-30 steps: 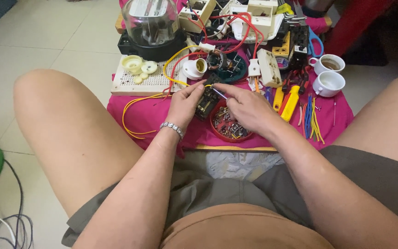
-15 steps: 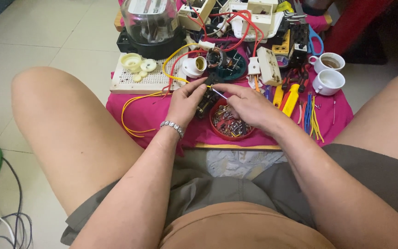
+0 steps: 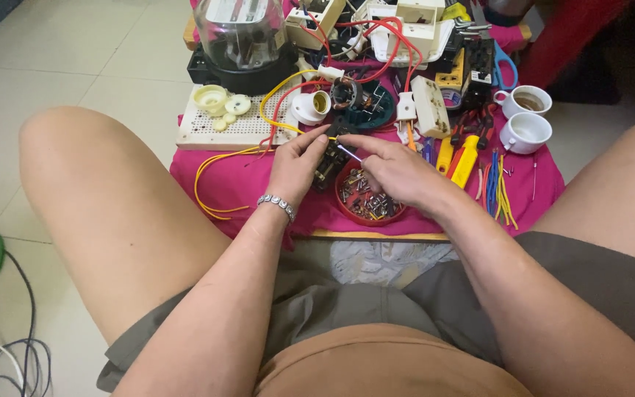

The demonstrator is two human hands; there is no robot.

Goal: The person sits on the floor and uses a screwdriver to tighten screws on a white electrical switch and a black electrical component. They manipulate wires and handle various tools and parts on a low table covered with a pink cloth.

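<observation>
My left hand [image 3: 297, 163], with a silver bracelet at the wrist, grips a small black electrical part [image 3: 328, 158] above a pink cloth [image 3: 237, 184]. My right hand [image 3: 398, 170] pinches a thin metal tool [image 3: 349, 151] whose tip touches the black part. Both hands hover over a red round dish [image 3: 367, 202] holding several small metal pieces. A yellow wire [image 3: 214, 165] runs left from the part across the cloth.
A white perforated board [image 3: 222, 125] with cream plastic caps lies at left. Behind stand a glass-domed meter [image 3: 240, 37], white switch boxes, red wires and a lamp socket [image 3: 310, 106]. Yellow-handled tools [image 3: 464, 158], coloured wires and two white cups [image 3: 527, 117] sit at right. My bare knees flank the low table.
The view has tilted down slightly. Both hands stay together on the black part, with the right hand's tool now at its top edge.
</observation>
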